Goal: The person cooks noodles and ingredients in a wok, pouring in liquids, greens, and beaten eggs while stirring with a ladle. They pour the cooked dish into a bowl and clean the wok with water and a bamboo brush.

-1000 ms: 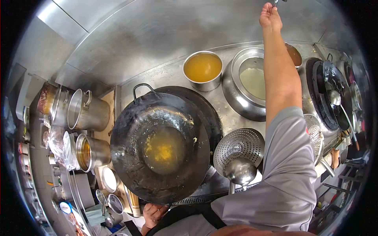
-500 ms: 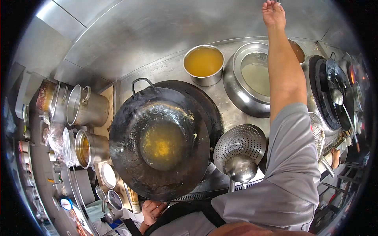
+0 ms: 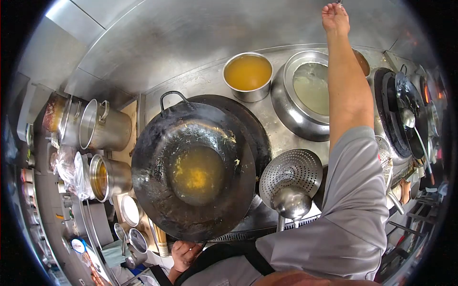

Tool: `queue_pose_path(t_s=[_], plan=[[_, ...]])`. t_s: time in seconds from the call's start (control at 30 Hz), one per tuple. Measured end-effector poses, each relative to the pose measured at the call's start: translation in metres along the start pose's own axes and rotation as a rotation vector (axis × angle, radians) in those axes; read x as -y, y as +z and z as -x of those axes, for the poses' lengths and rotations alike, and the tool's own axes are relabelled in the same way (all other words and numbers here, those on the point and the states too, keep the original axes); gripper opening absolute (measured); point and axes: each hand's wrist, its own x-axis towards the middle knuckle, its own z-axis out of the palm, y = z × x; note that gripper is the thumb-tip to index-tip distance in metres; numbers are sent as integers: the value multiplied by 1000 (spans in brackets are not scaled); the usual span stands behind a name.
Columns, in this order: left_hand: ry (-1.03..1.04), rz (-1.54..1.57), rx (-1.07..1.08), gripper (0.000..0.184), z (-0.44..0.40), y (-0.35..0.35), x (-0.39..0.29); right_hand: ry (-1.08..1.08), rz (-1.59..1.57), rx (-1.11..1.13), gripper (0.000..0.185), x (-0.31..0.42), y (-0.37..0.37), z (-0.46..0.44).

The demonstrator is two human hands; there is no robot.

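Note:
A large black wok (image 3: 148, 209) sits over a dark burner ring (image 3: 262, 157), tilted slightly. In its bowl lies cloudy yellow liquid (image 3: 196, 176) with pale scraps stuck to the wall above. My left hand (image 3: 185, 255) is low at the wok's near rim, fingers curled; what they grip is hidden. My right arm stretches far forward, past the pots. At its end my right hand (image 3: 336, 18) is closed near the steel back wall, at a small shiny metal piece mostly cut off by the view's top edge.
A pot of orange-yellow liquid (image 3: 248, 74) and a wide steel pot of cloudy liquid (image 3: 310, 86) stand behind. A perforated strainer (image 3: 298, 164) holds a ladle (image 3: 292, 202) at the right. Steel pots (image 3: 114, 126) line the left; another wok (image 3: 412, 95) stands far right.
The view shifts slightly. Both hands keep nearly the same positions, and the wok stays in place. The yellow liquid's surface pattern differs a little.

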Motion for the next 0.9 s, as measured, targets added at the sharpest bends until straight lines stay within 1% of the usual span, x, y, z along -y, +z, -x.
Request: queue_pose_path(t_s=[0.07, 0.1, 0.17, 0.2, 0.27, 0.3, 0.37, 0.4, 0.47, 0.5, 0.57, 0.6, 0.67, 0.7, 0.77, 0.8, 0.9], plan=[[3, -5, 0, 25, 2, 1, 1, -847, 786, -225, 5, -34, 4, -5], [10, -11, 0, 26, 2, 1, 2, -849, 788, -227, 5, -27, 7, 3], [19, -16, 2, 26, -1, 0, 1, 41, 51, -13, 6, -1, 12, 18], [28, -24, -2, 27, -3, 0, 0, 40, 55, -10, 6, 0, 10, 12], [24, -19, -7, 28, -2, 0, -1, -801, 910, -283, 12, -4, -5, -3], [23, -16, -11, 28, -2, 1, 0, -808, 912, -277, 12, -4, -5, -3], [26, -17, -18, 29, -2, 2, 1, -688, 1069, -269, 23, -3, -6, -1], [18, -18, -15, 29, -1, 1, 0, -691, 1070, -272, 23, 3, -12, -2], [23, -11, -11, 29, 2, 3, 1, -681, 1113, -420, 24, 19, -23, -6], [28, -7, -15, 29, 2, 3, 3, -685, 1111, -420, 24, 21, -26, -6], [29, -7, -14, 29, 1, 2, 3, -866, 912, -302, 22, 24, -30, -9], [25, -8, -13, 29, 2, 2, 2, -865, 910, -301, 22, 18, -24, -10], [14, -14, -3, 29, -1, 1, 0, -865, 821, -302, 8, -1, -8, -6], [6, -18, 8, 28, -1, 0, -1, -866, 821, -306, 8, 3, -11, -8], [12, -28, 13, 29, 2, 2, 1, -710, 812, -22, 13, 13, -20, -15], [17, -39, 12, 29, 2, 2, 1, -711, 812, -21, 13, 12, -22, -14], [9, -40, 30, 29, 0, -1, 0, -562, 1058, -206, 3, 10, -32, -6]])
